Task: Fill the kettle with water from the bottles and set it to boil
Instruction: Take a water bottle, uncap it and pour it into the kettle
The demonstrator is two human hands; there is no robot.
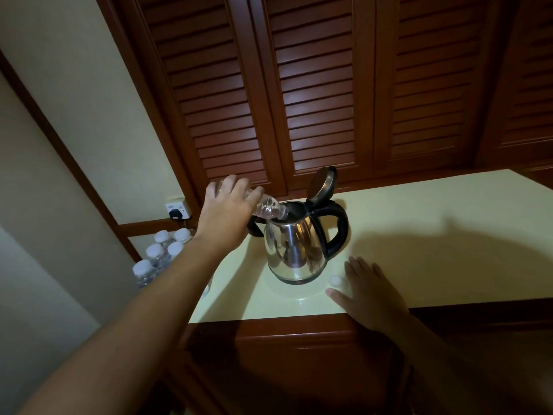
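My left grip is curled round a clear bottle, holding it tipped on its side with the neck resting at the open mouth of the kettle, whose lid stands hinged up above the black handle. My right grip holds nothing, fingers straight and flat on the pale surface in front of the kettle on its handle side, with a white cap lying just beside the fingertips. The kettle stands upright on that surface; left of it and lower down are capped spare bottles, and a wall socket with a plug in it.
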